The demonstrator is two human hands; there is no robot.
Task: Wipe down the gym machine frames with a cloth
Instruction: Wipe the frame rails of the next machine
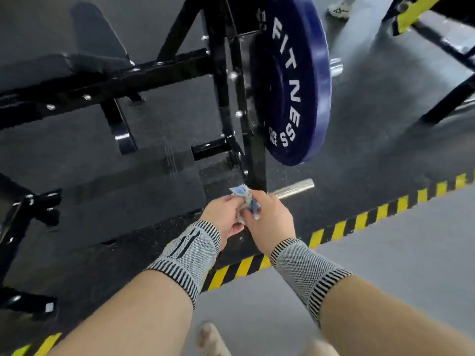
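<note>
Head view: left hand [223,215] and right hand [270,219] meet, both gripping a crumpled blue-white cloth [245,201] bunched between their fingers. Black machine frame [221,80] rises just beyond the hands. Blue weight plate [295,80] hangs above and right of the right hand; a chrome peg [295,188] juts out beside it.

Dim, even indoor light; glints on black frame [221,80]; blurred, wide-angle-warped edges.

The weight plate [290,80] is deep blue with white lettering; the machine frame [223,80] is glossy black. The cloth [244,199] is pale blue and white, the wrist sleeves [189,250] grey knit with black-striped cuffs — the floor tape [341,228] is yellow-and-black striped.
</note>
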